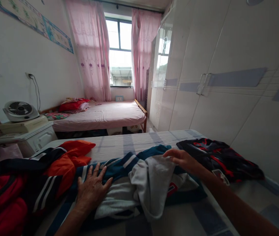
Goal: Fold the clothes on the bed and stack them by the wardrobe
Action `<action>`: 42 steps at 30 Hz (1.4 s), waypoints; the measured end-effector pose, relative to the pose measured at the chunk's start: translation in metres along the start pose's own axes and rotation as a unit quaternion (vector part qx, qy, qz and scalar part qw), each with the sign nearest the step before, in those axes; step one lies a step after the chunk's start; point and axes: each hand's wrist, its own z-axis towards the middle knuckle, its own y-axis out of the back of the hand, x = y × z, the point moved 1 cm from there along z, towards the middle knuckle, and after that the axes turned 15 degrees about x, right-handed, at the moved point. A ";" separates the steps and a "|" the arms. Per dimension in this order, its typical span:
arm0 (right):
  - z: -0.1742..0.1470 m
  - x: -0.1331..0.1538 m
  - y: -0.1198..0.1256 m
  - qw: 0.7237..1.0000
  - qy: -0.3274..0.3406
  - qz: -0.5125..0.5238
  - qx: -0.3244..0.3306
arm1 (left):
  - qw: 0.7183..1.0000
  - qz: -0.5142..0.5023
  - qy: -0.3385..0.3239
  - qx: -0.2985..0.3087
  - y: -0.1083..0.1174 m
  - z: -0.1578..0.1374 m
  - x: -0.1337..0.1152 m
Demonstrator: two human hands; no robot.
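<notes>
A teal and grey top [121,190] with white stripes lies rumpled on the bed in front of me. My left hand [92,187] rests flat on its left part, fingers spread. On the other side, my right hand [180,160] is closed on a raised fold of the top's grey cloth, pinched between thumb and fingers. A red and white patch shows on the fabric below that hand. Just beyond my right forearm is a folded black and red garment [218,157]. An orange piece of clothing [67,160] is heaped left of my left hand.
The bed [110,141] under the clothes has a pale checked sheet. More red and navy clothing [4,193] is piled at left. A small fan [20,109] stands on a cabinet [40,139]. White wardrobes [203,111] line the right; another bed [107,114] is by the window.
</notes>
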 end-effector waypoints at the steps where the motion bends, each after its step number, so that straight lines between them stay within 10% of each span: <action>1: 0.005 -0.016 0.007 0.995 -0.027 -0.054 -0.073 | 1.000 0.005 0.000 -0.001 0.000 0.000 0.000; 6: 0.041 -0.072 0.029 0.974 -0.078 -0.182 -0.109 | 1.000 0.011 0.014 0.014 0.003 0.002 -0.001; 18: 0.073 -0.104 0.029 0.936 -0.200 -0.236 -0.167 | 0.998 0.028 0.044 0.023 0.004 0.000 -0.003; 26: 0.041 -0.079 0.022 0.960 -0.099 -0.230 -0.125 | 0.999 0.001 0.031 0.021 0.004 0.004 0.003; 29: 0.027 -0.087 0.006 0.986 -0.049 -0.151 -0.044 | 0.999 0.004 -0.041 -0.021 0.014 0.005 -0.004; 35: 0.017 -0.106 -0.001 0.996 -0.019 -0.032 -0.084 | 0.933 0.048 -0.356 -0.028 0.034 0.004 -0.060; 42: 0.005 -0.109 0.005 0.999 0.001 0.033 -0.014 | 0.915 -0.101 -0.391 0.000 0.065 0.007 -0.084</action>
